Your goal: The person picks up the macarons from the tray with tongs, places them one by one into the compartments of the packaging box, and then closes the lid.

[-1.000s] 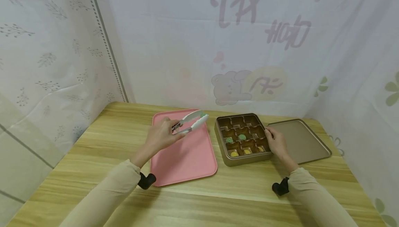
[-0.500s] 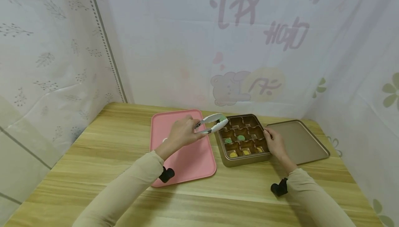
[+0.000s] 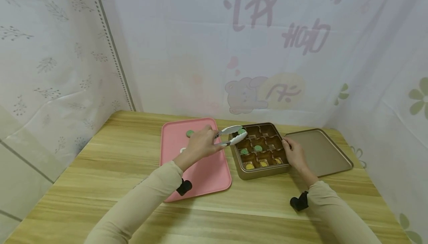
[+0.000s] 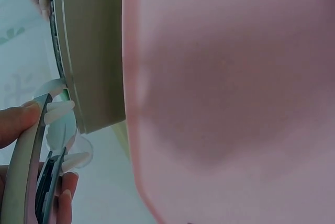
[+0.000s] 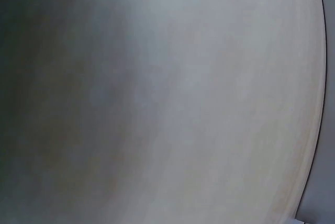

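Note:
My left hand point(image 3: 201, 142) grips metal tongs point(image 4: 23, 166) with white tips. Between those tips sits a green round piece point(image 3: 241, 131), over the far-left compartment of a gold-brown square box point(image 3: 264, 172). In the left wrist view the thumb lies on one arm of the tongs, with fingers at the other. The box's divided insert holds two green pieces point(image 3: 258, 148) in its middle row and yellow pieces point(image 3: 249, 166) in its near row. My right hand point(image 3: 295, 153) holds the box's right rim. The right wrist view shows only a blurred pale surface.
A pink tray point(image 3: 210, 179) lies left of the box. On it are a green disc point(image 3: 190, 133) and a white piece point(image 3: 182, 150), partly hidden by the left hand. A flat gold-brown lid point(image 3: 319, 151) lies to the right, and a curtain point(image 3: 187, 61) hangs behind the table.
The left hand has carried the tongs and green piece rightward from above the pink tray to the box's far-left corner, uncovering pieces on the tray. The right hand stays on the rim.

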Demonstrator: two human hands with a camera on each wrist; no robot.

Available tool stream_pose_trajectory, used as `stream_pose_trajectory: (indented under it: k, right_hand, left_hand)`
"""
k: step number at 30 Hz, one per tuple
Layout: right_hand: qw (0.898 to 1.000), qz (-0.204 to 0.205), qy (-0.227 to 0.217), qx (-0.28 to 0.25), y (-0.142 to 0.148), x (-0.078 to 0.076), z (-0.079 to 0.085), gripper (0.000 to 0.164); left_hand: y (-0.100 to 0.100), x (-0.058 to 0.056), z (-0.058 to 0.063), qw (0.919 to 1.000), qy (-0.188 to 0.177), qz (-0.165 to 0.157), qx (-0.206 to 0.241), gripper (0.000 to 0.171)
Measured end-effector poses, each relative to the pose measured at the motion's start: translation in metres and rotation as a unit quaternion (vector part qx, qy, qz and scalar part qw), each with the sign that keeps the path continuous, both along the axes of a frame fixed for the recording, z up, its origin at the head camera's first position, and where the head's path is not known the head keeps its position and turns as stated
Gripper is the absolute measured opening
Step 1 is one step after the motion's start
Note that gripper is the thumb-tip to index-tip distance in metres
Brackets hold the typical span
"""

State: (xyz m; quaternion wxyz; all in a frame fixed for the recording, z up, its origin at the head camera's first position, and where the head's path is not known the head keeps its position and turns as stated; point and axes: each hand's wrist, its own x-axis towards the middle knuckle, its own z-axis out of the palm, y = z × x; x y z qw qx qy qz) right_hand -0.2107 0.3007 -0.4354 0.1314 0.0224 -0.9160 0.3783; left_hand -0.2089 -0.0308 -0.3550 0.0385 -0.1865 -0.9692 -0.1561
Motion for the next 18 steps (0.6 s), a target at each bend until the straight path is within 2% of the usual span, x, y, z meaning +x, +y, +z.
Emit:
stream_pose_trajectory:
  k: [6, 12, 18]
  right_hand:
    - [1.000, 0.001, 0.008, -0.005, -0.0002, -0.0006, -0.0011, 0.037]
    - [1.000, 0.002, 0.000, -0.004, 0.0002, 0.0003, -0.0006, 0.038]
    - [1.000, 0.002, -0.001, -0.004, -0.0005, 0.0011, 0.0002, 0.038]
  left_hand:
    - [0.0033, -0.0012, 0.0036, 0.9999, -0.007, -0.013, -0.008, 0.029]
    - [0.0059, -0.0010, 0.0052, 0.9996, -0.012, -0.010, -0.025, 0.030]
    - [0.0049, 0.0014, 0.0037, 0.9997, -0.003, -0.011, -0.021, 0.033]
